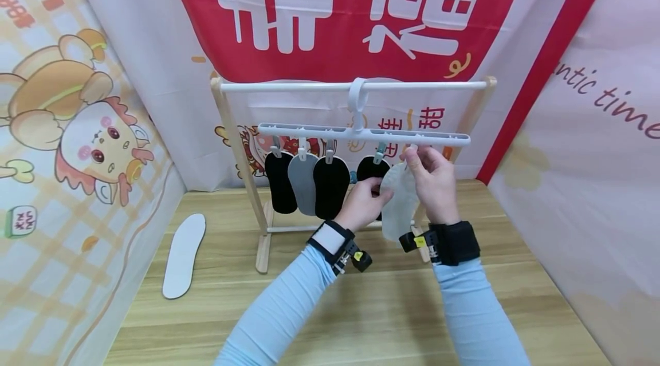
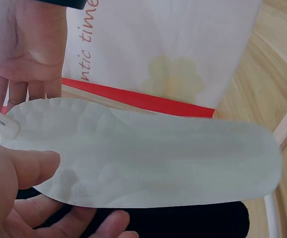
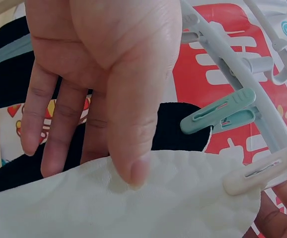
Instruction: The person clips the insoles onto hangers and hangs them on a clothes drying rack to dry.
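Observation:
My left hand [image 1: 362,204] pinches the edge of a pale grey-white insole [image 1: 400,205], its thumb on the front face and the other fingers behind. At the insole's upper end, my right hand [image 1: 435,185] holds a white clothespin [image 3: 255,173] between thumb and fingers. That clothespin's jaws overlap the insole's rim in both wrist views. Just left of it hangs a black insole [image 1: 372,166] from a teal clothespin [image 3: 218,114], partly covered by my left hand and the pale insole. All of this is under the right half of a white hanger [image 1: 309,131].
Further left on the hanger, a black insole [image 1: 281,185], a grey insole [image 1: 302,185] and another black insole [image 1: 331,188] hang from clips. The hanger's hook sits on the rod [image 1: 289,87] of a wooden-legged rack. A white insole [image 1: 184,257] lies on the table [image 1: 222,309] at left.

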Motion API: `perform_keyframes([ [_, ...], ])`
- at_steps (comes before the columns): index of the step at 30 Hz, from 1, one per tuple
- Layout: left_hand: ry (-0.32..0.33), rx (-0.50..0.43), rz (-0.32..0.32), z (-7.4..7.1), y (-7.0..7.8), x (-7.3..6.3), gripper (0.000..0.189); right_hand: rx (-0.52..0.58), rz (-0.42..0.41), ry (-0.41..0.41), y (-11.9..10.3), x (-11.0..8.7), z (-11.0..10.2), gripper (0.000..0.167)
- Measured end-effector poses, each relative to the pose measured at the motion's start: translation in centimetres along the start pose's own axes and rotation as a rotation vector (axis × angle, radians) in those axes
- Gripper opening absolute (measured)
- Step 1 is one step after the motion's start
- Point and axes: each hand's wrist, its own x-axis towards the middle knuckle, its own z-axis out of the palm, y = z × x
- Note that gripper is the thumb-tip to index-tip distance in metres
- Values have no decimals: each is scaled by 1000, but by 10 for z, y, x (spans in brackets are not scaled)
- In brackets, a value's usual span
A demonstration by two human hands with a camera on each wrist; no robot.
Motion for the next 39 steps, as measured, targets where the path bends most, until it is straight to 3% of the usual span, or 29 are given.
perform_keyframes([
  [7,-17,9,-15,-1,-3,-1,32,6,-2,-6,1,-2,0,50],
  [13,-9,57,18,-2,-5,-3,31,-5,-7,-1,3,-3,0,49],
  [19,1,92,11,-2,-7,-5,41,-31,-1,-13,9,-6,-2,53],
  [29,-12,88,-20,-10,-9,-15,47,-94,-3,-16,22,-10,-9,58],
  [39,18,112,10,-20,-19,-27,49,-128,7,8,36,-15,-18,55],
])
